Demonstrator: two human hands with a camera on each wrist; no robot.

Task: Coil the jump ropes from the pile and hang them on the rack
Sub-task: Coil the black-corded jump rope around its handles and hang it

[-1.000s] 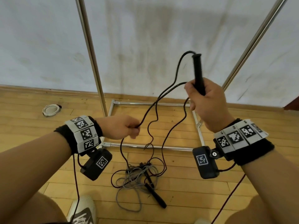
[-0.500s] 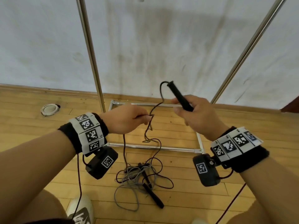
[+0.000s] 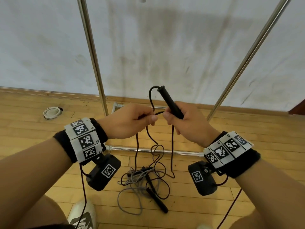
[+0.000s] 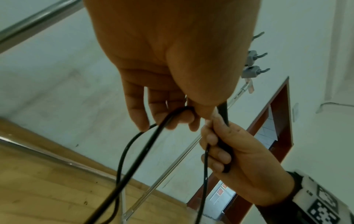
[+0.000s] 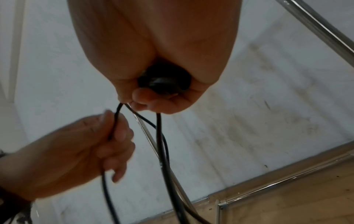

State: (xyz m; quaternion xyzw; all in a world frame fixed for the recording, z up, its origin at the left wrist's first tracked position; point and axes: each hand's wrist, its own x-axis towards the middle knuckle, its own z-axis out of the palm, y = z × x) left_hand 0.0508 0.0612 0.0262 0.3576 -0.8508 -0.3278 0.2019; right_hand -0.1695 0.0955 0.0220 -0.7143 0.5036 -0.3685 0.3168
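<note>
A stained white wall [image 3: 165,47] and a honey-coloured plank floor [image 3: 33,129] frame the scene, with the chrome tube rack [image 3: 92,52] rising at eleven and one o'clock of the head view, its base bars lying on the floor at centre. In front of it the right hand [image 3: 184,119] is clenched around the black foam-covered cylindrical handle [image 3: 170,103] of a thin black cord jump rope [image 3: 152,101], the handle tilted up toward eleven o'clock so the cord leaves its top end and arcs back down into reach. The left hand [image 3: 130,121], just at nine o'clock of the right and nearly touching it, pinches that cord between thumb and curled fingers; the left wrist view shows two strands running under those fingers, which suggests a loop is being brought over to lie against the handle, the likely start of a coil. Holding the hands close together keeps the loop short. From both hands the cord drops to six o'clock into the tangled pile of black and grey ropes [image 3: 142,184] on the floor, where a second black handle [image 3: 156,200] lies. Most of the rope is uncoiled, and hanging seems some way off. A white ring-shaped object [image 3: 51,111] sits at nine o'clock by the skirting.
</note>
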